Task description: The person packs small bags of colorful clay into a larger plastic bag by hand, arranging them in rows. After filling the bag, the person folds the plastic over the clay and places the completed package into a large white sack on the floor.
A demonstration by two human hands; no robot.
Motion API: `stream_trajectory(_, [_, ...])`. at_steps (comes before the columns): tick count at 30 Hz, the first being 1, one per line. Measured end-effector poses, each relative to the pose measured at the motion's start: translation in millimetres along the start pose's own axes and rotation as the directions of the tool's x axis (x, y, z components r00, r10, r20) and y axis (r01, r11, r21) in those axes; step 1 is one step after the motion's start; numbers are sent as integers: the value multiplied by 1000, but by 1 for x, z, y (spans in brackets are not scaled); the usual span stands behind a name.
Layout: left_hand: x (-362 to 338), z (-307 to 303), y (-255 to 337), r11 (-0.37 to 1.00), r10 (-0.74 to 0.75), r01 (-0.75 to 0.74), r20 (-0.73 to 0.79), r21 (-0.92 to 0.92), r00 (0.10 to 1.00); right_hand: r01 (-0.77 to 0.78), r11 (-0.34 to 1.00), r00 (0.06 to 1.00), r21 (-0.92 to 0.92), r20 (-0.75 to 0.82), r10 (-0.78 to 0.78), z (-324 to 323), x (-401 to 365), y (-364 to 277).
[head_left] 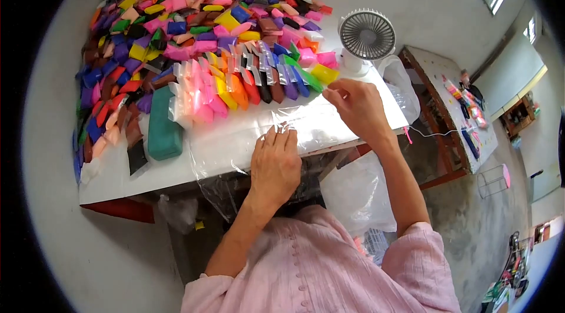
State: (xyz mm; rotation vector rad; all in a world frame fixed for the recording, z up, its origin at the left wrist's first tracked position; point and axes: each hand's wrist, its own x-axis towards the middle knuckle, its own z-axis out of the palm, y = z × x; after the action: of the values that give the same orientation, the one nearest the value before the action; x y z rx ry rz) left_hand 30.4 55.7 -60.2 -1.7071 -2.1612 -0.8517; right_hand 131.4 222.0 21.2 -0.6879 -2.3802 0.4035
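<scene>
My left hand (275,160) lies at the table's front edge, its fingers stretched over a clear plastic sheet or bag (220,186) that hangs down past the edge. Raised near the right end of the packet row is my right hand (357,107), fingers curled inward; anything between the fingertips is too small to make out. A row of small colored packets (238,89) with clear ends leans together, running from pale and pink through orange, black and purple to green. The green packet (308,77) is nearest my right fingertips, beside a yellow packet (324,73).
A large heap of colored packets (176,25) covers the back and left of the white table (223,154). A green block (165,125) stands left of the row. At the right corner sits a small fan (368,35). White plastic bags (360,189) hang below; another table (450,101) stands right.
</scene>
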Motion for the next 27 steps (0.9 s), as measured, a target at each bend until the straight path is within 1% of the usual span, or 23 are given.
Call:
stream_trajectory(2, [-3, 7, -3, 999, 30, -28, -43, 33, 999, 11, 994, 999, -105, 43, -7, 17, 16, 12])
stream_trajectory(3, [-3, 7, -3, 1000, 21, -21, -39, 18, 999, -32, 991, 993, -127, 110, 46, 23, 23, 14])
stream_trajectory(6, [-4, 11, -6, 1000, 22, -22, -56, 4, 998, 1, 971, 991, -238, 133, 31, 36, 30, 11])
stream_trajectory(7, [-5, 11, -6, 1000, 19, -18, -37, 13, 999, -15, 969, 979, -247, 193, 64, 39, 34, 12])
stream_trajectory(10, [-6, 14, -7, 1000, 24, -23, -41, 18, 999, 37, 958, 980, -284, 196, 20, 46, 40, 19])
stream_trajectory(13, [-7, 15, -8, 999, 31, -29, -46, 29, 998, 44, 960, 983, -277, 185, 9, 51, 44, 22])
stream_trajectory(16, [-8, 15, -8, 999, 33, -32, -47, 24, 998, 66, 975, 995, -213, 83, -50, 58, 44, 27])
stream_trajectory(19, [-7, 13, -8, 1000, 29, -28, -37, 12, 999, 113, 962, 994, -247, 25, -110, 64, 39, 28])
stream_trajectory(22, [-7, 13, -7, 1000, 15, -15, -29, 4, 999, 109, 985, 994, -136, 45, -104, 61, 41, 22])
stream_trajectory(25, [-7, 12, -5, 1000, 7, -7, -19, 7, 1000, -82, 992, 985, -98, 142, 96, 49, 48, 7])
stream_trajectory(27, [-6, 12, -5, 1000, 5, -5, -9, 12, 1000, -77, 991, 987, -105, 130, 91, 51, 50, 4])
